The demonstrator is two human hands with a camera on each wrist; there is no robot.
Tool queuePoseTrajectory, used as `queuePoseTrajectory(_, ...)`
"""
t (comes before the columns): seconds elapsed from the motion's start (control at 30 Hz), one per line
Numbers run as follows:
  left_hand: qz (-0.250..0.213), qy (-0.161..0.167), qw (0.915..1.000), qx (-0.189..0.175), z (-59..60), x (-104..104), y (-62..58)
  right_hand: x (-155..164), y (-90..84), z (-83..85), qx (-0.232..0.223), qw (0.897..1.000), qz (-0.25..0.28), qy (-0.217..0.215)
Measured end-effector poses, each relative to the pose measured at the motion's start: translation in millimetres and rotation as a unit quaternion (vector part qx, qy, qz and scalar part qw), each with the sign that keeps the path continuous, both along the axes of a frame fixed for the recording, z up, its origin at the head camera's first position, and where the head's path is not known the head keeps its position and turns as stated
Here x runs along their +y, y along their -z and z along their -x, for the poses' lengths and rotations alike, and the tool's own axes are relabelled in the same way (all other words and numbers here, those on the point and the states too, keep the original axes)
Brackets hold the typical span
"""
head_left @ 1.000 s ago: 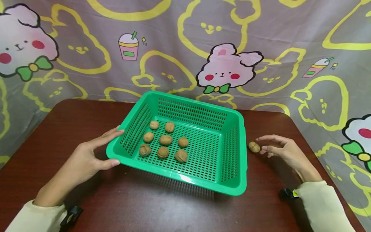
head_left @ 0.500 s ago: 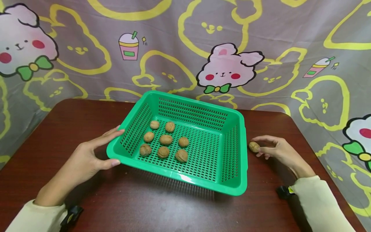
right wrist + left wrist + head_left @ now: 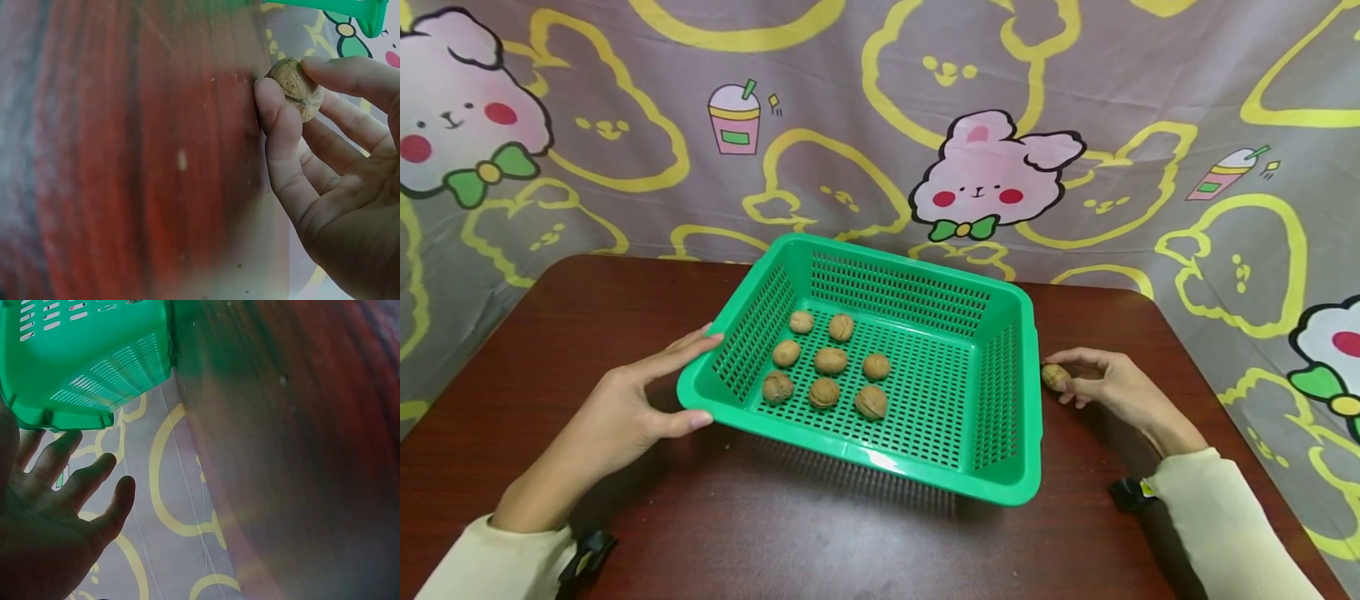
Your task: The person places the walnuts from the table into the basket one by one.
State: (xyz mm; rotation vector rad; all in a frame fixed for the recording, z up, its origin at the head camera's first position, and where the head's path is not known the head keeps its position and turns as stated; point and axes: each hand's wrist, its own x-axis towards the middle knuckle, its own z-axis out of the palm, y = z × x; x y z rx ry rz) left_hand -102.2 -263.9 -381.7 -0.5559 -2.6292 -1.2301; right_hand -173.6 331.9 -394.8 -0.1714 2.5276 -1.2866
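Note:
A green perforated plastic basket (image 3: 1000,467) stands in the middle of the dark red table and holds several walnuts (image 3: 829,360). My left hand (image 3: 647,392) lies against the basket's left rim with straight fingers, thumb at the near corner. In the left wrist view the fingers (image 3: 75,481) are spread beside the basket (image 3: 94,356). My right hand (image 3: 1101,383) pinches one walnut (image 3: 1055,377) between thumb and fingers just right of the basket's right wall. The right wrist view shows that walnut (image 3: 294,87) held at the fingertips, close to the table.
The table (image 3: 550,317) is brown-red wood with rounded corners. A grey cartoon-print cloth (image 3: 880,125) hangs behind it and falls past both sides. Small black devices sit at both wrists (image 3: 1131,493).
My right hand has closed its fingers round the loose walnut and drawn it slightly left toward the basket. The left hand and basket have stayed put.

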Motion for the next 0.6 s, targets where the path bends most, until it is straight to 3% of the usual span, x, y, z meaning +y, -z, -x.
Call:
queuePoseTrajectory(0.33, -0.001, 0.002, 1.0, 0.002, -0.3, 0.0, 0.2, -3.0, -15.3, -6.9, 0.039, 0.999, 0.011, 0.004)
queuePoseTrajectory(0.47, 0.001, 0.001, 1.0, -0.002, -0.6, -0.2, 0.6, -4.1, -24.6, -8.7, 0.049, 0.997, 0.064, -0.002)
queuePoseTrajectory(0.6, 0.002, 0.0, 1.0, -0.003, -0.7, -0.3, 0.9, -6.3, -36.9, -9.3, 0.036, 0.988, 0.153, -0.006)
